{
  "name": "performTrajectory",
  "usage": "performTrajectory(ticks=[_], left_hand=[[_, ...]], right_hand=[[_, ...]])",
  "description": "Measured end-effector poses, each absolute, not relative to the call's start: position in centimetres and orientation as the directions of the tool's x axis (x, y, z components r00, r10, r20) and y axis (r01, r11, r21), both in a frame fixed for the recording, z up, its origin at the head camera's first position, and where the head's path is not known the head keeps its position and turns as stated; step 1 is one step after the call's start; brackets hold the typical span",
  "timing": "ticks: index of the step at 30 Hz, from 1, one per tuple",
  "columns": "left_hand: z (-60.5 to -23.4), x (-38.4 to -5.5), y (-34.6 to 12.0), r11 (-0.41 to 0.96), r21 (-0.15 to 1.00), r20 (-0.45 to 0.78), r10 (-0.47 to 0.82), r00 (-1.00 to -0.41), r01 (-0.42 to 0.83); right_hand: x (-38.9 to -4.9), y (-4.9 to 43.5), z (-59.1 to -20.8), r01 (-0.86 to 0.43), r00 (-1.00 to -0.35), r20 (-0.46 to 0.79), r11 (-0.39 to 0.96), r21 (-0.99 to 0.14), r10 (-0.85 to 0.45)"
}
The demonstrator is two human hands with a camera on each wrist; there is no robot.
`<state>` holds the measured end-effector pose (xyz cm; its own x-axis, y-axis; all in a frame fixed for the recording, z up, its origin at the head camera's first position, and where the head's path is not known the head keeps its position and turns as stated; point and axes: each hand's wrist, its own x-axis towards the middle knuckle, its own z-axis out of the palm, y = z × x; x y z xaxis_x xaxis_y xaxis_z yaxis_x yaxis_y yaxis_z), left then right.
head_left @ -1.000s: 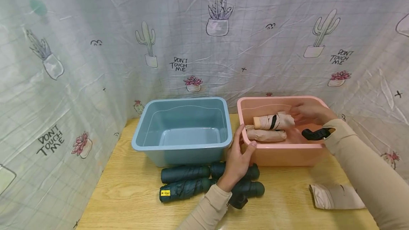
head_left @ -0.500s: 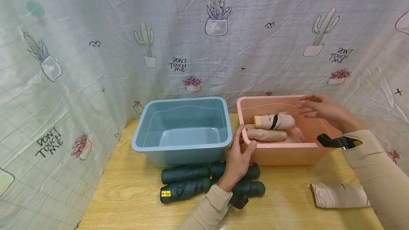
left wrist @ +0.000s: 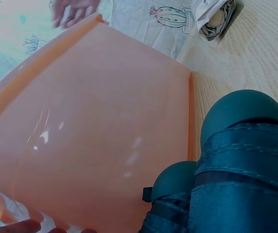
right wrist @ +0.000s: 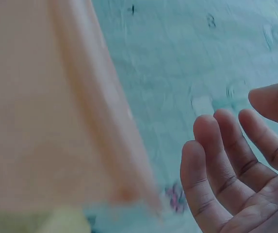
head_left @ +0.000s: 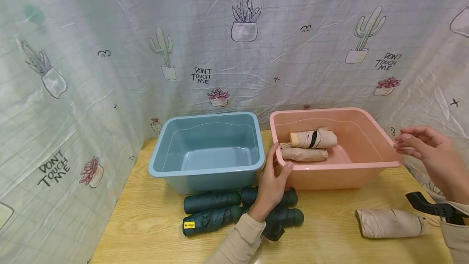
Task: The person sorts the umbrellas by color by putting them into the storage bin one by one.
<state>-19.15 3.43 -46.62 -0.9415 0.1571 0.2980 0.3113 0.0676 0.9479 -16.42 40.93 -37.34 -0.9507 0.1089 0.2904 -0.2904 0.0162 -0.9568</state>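
Observation:
My left hand (head_left: 272,186) holds the front left corner of the pink plastic bin (head_left: 329,178), thumb on the front rim and fingers along the side. Two folded beige umbrellas (head_left: 305,154) lie inside that bin, one behind the other. Just off the bin's right rim hangs my right hand (head_left: 436,158), fingers loosely bent and holding nothing, as the right wrist view confirms. Another folded beige umbrella (head_left: 390,224) lies on the table below it. Several folded dark green umbrellas (head_left: 210,220) rest in front of the bins, partly hidden by my left hand and forearm.
A blue plastic bin (head_left: 207,172) with nothing in it stands left of the pink one. The wooden table (head_left: 139,223) backs onto a hanging curtain (head_left: 205,19) printed with cacti, which also runs along both sides.
My right hand has come out of the pink bin and moved right, past its rim, with nothing in it. The left hand keeps its hold, and the umbrellas lie as before.

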Motion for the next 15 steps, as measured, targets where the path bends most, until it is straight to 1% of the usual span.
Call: performTrajectory(ticks=[4,6,8,11,13,15], left_hand=[[-46.5,-19.1,3.4,0.061,0.948,0.301,0.161,-0.940,0.313],[-46.4,-19.0,3.4,0.059,0.948,0.301,0.161,-0.940,0.313],[-46.5,-19.1,3.4,0.064,0.947,0.303,0.159,-0.940,0.316],[-46.4,-19.0,3.4,0.062,0.946,0.306,0.158,-0.939,0.319],[-46.3,-19.0,3.4,0.054,0.947,0.306,0.159,-0.939,0.318],[-46.3,-18.9,3.4,0.046,0.947,0.307,0.159,-0.938,0.317]], right_hand=[[-14.2,42.5,-40.0,-0.335,-0.934,0.328,-0.029,-0.942,0.143],[-13.3,43.2,-41.5,-0.347,-0.928,0.338,-0.034,-0.937,0.159],[-12.4,43.9,-42.8,-0.340,-0.927,0.334,-0.005,-0.941,0.173],[-11.1,44.8,-44.5,-0.246,-0.938,0.274,0.150,-0.958,0.212],[-10.5,45.3,-45.5,-0.136,-0.946,0.208,0.280,-0.950,0.248],[-9.9,45.6,-46.3,-0.002,-0.946,0.129,0.394,-0.919,0.296]])
